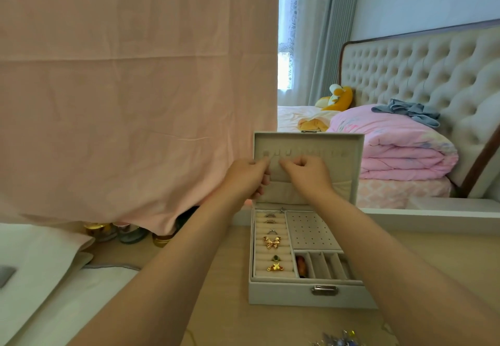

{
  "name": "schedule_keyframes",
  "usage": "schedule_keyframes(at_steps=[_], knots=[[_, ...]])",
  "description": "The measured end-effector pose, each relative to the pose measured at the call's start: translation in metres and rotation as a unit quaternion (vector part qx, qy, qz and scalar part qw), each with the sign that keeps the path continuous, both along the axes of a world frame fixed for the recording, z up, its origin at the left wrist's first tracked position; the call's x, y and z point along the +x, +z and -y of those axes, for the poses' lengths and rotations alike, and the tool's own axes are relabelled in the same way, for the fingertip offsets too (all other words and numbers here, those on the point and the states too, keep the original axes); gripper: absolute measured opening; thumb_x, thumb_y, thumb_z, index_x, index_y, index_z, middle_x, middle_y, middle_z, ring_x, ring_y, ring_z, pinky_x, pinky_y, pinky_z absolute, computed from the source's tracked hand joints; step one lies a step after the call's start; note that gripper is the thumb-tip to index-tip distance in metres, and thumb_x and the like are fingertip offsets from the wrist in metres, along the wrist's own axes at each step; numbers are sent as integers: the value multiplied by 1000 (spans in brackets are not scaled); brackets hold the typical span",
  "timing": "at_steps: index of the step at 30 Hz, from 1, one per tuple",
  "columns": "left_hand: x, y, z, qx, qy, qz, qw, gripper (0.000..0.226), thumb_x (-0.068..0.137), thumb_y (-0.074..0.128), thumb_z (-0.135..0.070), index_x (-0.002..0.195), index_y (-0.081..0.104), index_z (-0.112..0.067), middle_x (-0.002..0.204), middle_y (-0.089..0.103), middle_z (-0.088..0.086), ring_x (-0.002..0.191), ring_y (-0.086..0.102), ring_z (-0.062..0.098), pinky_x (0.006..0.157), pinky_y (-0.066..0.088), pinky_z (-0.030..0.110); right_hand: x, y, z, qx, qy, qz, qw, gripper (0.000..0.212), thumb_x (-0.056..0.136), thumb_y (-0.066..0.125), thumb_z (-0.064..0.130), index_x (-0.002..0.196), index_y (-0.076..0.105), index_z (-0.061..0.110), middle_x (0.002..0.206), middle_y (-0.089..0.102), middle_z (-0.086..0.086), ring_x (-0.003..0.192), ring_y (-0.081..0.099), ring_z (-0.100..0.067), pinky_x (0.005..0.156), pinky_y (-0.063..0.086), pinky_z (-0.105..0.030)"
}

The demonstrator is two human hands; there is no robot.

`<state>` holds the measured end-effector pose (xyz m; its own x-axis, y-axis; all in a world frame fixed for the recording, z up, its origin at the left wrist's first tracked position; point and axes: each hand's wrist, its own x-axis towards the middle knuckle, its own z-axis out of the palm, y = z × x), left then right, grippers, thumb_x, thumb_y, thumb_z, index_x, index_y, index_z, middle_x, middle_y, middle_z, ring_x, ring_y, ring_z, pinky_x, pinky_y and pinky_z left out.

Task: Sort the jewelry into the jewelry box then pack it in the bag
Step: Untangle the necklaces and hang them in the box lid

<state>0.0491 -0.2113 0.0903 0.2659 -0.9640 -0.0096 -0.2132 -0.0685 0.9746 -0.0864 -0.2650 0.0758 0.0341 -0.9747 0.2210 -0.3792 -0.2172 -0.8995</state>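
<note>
The grey jewelry box (305, 291) stands open on the wooden table (230, 305), lid upright, gold rings (272, 242) slotted in its cream rolls. Left hand (244, 176) and right hand (308, 174) pinch together at the lid's hooks; what they grasp is too small to tell

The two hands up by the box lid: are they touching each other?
Apart. The head view shows lid lining between the left hand and right hand.

Soft daylight is coming through the bright, overexposed window behind sheer patterned curtains (287, 34), lighting the room evenly, while wide-angle distortion is bending the edges and softening detail there.
</note>
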Motion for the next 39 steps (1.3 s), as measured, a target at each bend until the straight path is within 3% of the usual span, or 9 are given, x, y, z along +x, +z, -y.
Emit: schedule_keyframes(at_steps=[2,5,9,14,18,21,32,36,39], knots=[[-1,1,-10,9,-40,-29,999,21,102,51,-23,94,64,-8,70,58,4,52,51,14,49,43,23,-3,3,-13,94,77,54,991,25,97,56,32,84,69,16,73,67,-1,52,52,-14,47,39,-24],[1,-3,-19,5,-80,12,997,20,101,55,-24,101,67,-8,82,67,4,68,63,15,67,53,26,-8,8,-24,193,168,82,963,37,102,46,41,98,70,13,87,72,-5,66,62,-18,55,47,-29],[2,-8,-31,1,-125,82,989,22,101,55,-29,110,71,-17,101,76,0,90,72,14,81,56,24,-12,13,-26,203,202,102,953,28,99,57,32,107,72,10,90,72,-6,80,70,-20,81,56,-38],[-1,-8,-43,5,-134,140,981,24,100,57,-24,118,69,-15,113,72,6,106,68,20,95,53,35,-19,25,-35,160,180,82,967,20,99,58,25,109,68,10,91,75,-3,81,71,-17,71,49,-32],[-7,-9,-44,-16,-117,145,982,34,101,55,-30,132,62,-18,117,68,-4,98,67,10,76,56,23,-25,29,-38,84,167,-7,982,17,99,58,19,104,68,7,84,71,-5,78,64,-16,73,49,-24],[-20,-8,-42,-27,-140,155,978,20,103,52,-36,120,63,-33,114,67,-8,91,66,8,63,49,15,-27,31,-39,49,178,-69,980,12,95,60,7,98,70,13,90,70,-4,87,64,-15,79,52,-28],[-25,0,-43,56,-155,94,982,24,98,57,-40,113,70,-26,96,74,-10,75,61,7,67,40,25,-41,25,-36,14,190,-90,978,15,94,60,13,103,70,18,100,68,1,91,62,-10,77,47,-25],[-21,4,-46,54,-159,89,982,21,98,59,-28,113,69,-19,99,71,-4,78,60,9,68,41,25,-42,4,-39,66,221,-122,965,24,93,59,16,114,67,24,103,68,0,87,58,-10,78,46,-30],[-19,8,-46,32,-154,122,980,26,96,55,-6,119,67,-11,99,68,-3,78,58,5,58,44,9,-34,-8,-46,61,268,-157,949,32,87,67,10,113,66,29,89,67,8,83,62,-7,72,49,-22]])
